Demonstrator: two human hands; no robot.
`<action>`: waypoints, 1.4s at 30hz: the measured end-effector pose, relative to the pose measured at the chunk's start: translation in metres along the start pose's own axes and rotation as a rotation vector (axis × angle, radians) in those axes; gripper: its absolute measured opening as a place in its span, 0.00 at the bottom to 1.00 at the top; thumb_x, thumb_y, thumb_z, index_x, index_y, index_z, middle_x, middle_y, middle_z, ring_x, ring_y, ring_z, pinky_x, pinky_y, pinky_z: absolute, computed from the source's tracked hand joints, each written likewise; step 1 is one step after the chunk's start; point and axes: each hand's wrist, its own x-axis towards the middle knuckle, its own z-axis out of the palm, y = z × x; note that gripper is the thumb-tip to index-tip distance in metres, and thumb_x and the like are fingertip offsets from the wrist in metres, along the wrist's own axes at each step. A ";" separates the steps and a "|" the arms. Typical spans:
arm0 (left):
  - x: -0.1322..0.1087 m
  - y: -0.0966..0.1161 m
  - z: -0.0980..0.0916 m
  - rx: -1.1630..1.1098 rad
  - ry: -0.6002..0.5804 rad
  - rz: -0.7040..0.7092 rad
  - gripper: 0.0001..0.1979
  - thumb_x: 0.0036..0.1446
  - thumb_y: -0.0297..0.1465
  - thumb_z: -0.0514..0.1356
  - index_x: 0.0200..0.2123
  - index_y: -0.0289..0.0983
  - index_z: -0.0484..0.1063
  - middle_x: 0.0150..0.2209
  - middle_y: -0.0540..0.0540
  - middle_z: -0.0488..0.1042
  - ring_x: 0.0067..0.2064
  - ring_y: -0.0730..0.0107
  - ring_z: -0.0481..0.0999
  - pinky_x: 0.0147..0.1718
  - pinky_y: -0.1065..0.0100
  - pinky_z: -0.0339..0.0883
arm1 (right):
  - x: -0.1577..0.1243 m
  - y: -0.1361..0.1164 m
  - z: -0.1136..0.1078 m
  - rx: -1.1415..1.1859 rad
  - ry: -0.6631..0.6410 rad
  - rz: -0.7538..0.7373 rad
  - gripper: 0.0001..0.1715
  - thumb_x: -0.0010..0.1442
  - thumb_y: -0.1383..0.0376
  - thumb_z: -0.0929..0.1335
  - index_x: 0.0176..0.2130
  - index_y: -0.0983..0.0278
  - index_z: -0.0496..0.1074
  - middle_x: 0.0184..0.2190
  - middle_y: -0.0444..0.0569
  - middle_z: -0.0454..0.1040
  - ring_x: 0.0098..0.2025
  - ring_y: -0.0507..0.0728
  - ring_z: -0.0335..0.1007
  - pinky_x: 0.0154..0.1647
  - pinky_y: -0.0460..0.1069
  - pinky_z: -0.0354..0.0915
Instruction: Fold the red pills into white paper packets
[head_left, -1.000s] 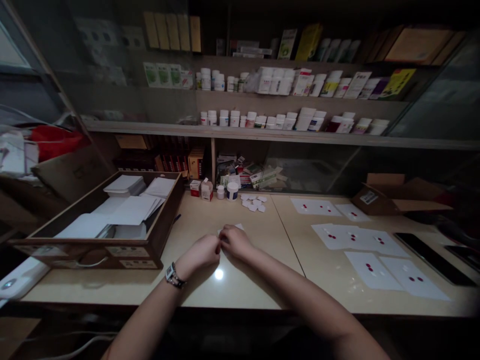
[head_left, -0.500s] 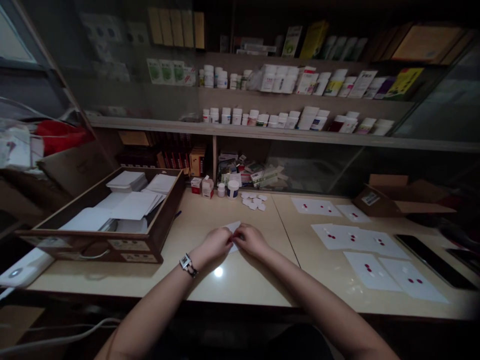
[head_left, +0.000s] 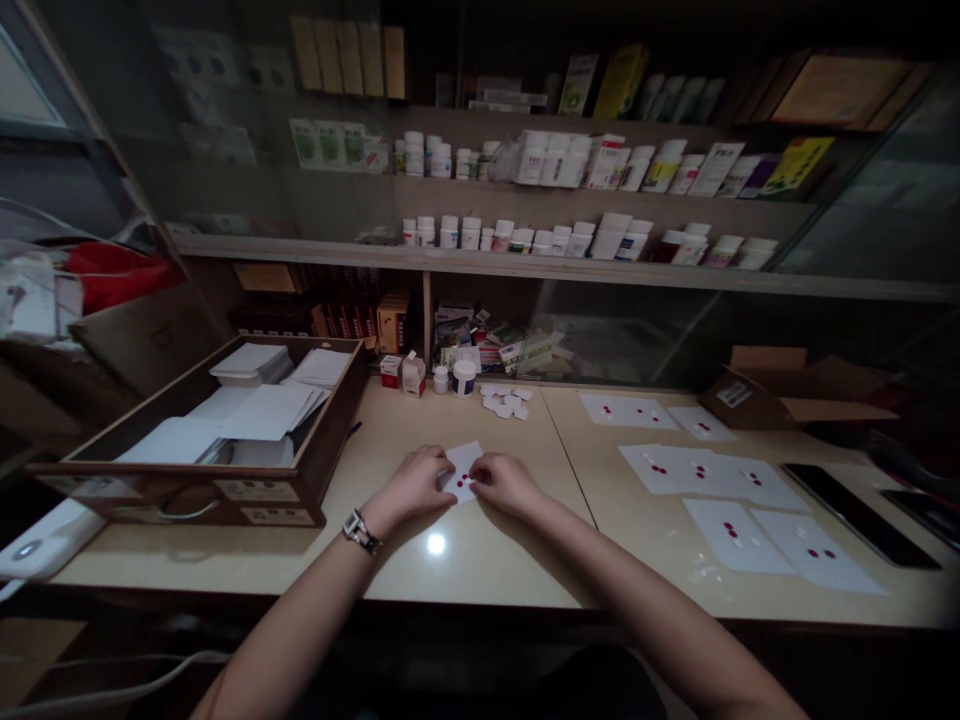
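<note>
A small white paper (head_left: 463, 460) lies on the desk between my hands, with dark red tablets (head_left: 462, 480) on it. My left hand (head_left: 420, 485), with a watch at the wrist, rests at the paper's left edge, thumb and fingers apart. At the right edge, my right hand (head_left: 501, 482) has its fingertips pinched together over the paper; what is between them is too small to make out. Several more papers (head_left: 739, 535) with red and white tablets are spread at the right.
A wooden drawer (head_left: 311, 470) of white paper stands at the left. Small white pieces (head_left: 506, 402), a blue-labelled jar (head_left: 464, 379) and a small bottle (head_left: 440, 380) are at the back. A black phone (head_left: 859, 512) and open carton (head_left: 757, 395) lie right.
My hands have moved apart. The left fingers have opened and shifted left, uncovering the paper and the red tablets on it. The camera view has shifted slightly.
</note>
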 end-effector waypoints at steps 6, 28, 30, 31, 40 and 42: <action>0.002 0.003 0.008 0.029 0.006 -0.038 0.18 0.45 0.38 0.66 0.40 0.38 0.74 0.40 0.43 0.70 0.45 0.57 0.69 0.44 0.64 0.61 | 0.015 -0.008 0.007 -0.066 0.009 -0.011 0.10 0.53 0.65 0.67 0.36 0.62 0.76 0.35 0.48 0.77 0.36 0.56 0.71 0.34 0.46 0.57; -0.006 0.006 0.007 0.223 -0.022 0.150 0.11 0.54 0.38 0.57 0.32 0.36 0.72 0.32 0.42 0.74 0.34 0.62 0.72 0.34 0.66 0.62 | -0.016 0.001 0.004 -0.178 0.045 -0.188 0.11 0.59 0.67 0.63 0.36 0.66 0.74 0.36 0.52 0.75 0.37 0.55 0.68 0.38 0.47 0.57; -0.006 0.008 0.009 0.278 -0.014 0.163 0.12 0.56 0.38 0.56 0.32 0.35 0.73 0.31 0.41 0.74 0.32 0.62 0.73 0.33 0.66 0.62 | -0.018 0.004 0.005 -0.168 0.065 -0.201 0.11 0.60 0.67 0.62 0.36 0.66 0.74 0.35 0.52 0.75 0.36 0.55 0.68 0.38 0.47 0.57; -0.006 0.009 0.011 0.296 -0.002 0.167 0.13 0.57 0.38 0.55 0.32 0.35 0.73 0.30 0.41 0.75 0.32 0.62 0.73 0.33 0.66 0.62 | -0.019 0.005 0.005 -0.164 0.076 -0.213 0.11 0.59 0.67 0.62 0.36 0.65 0.74 0.34 0.51 0.75 0.35 0.55 0.68 0.37 0.47 0.57; -0.006 0.012 0.011 0.284 0.057 0.147 0.18 0.58 0.43 0.53 0.29 0.35 0.73 0.29 0.41 0.75 0.30 0.62 0.74 0.30 0.66 0.62 | -0.019 0.006 0.011 -0.227 0.117 -0.260 0.09 0.59 0.65 0.65 0.33 0.65 0.74 0.33 0.52 0.75 0.34 0.56 0.67 0.35 0.48 0.57; -0.005 0.010 0.009 0.249 0.054 0.147 0.20 0.55 0.47 0.56 0.31 0.35 0.73 0.30 0.41 0.75 0.31 0.61 0.74 0.30 0.66 0.61 | -0.016 0.008 0.013 -0.208 0.120 -0.237 0.10 0.60 0.66 0.64 0.33 0.65 0.75 0.34 0.52 0.75 0.35 0.55 0.68 0.36 0.48 0.58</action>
